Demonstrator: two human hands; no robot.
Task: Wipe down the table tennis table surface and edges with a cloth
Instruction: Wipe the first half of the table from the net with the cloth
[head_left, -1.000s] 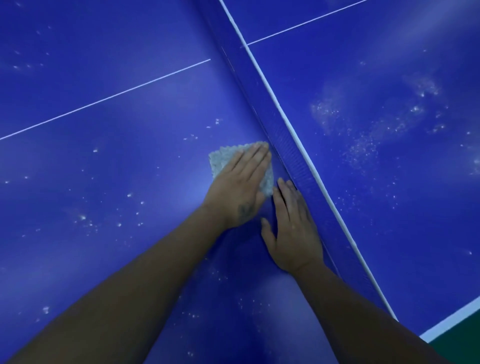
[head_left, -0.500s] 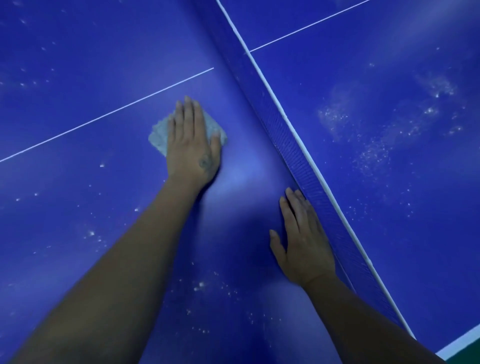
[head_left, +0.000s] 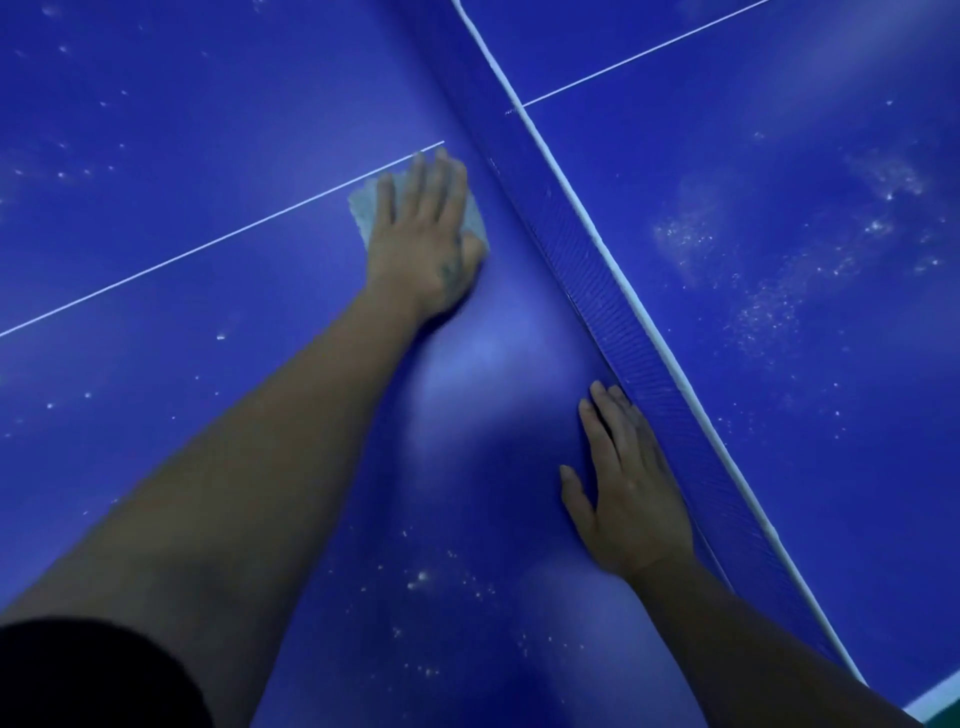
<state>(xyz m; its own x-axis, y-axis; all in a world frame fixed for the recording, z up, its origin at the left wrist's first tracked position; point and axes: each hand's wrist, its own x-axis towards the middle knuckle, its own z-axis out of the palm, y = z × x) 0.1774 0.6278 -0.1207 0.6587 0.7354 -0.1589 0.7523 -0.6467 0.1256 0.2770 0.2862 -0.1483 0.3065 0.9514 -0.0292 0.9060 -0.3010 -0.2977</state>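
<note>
The blue table tennis table (head_left: 208, 415) fills the view, speckled with white dust. My left hand (head_left: 423, 236) presses flat with straight fingers on a pale grey cloth (head_left: 361, 208), which lies on the thin white centre line close to the net. Most of the cloth is hidden under the hand. My right hand (head_left: 626, 493) rests flat on the table, fingers straight, its outer edge against the foot of the net (head_left: 597, 270).
The blue net with a white top band runs diagonally from top centre to bottom right. Beyond it the far half (head_left: 779, 260) carries thick dust patches. The white table edge (head_left: 935, 696) shows at the bottom right corner.
My left hand slid the cloth away from the net and forward, then on toward the centre line near the net. My right hand stayed planted beside the net.
</note>
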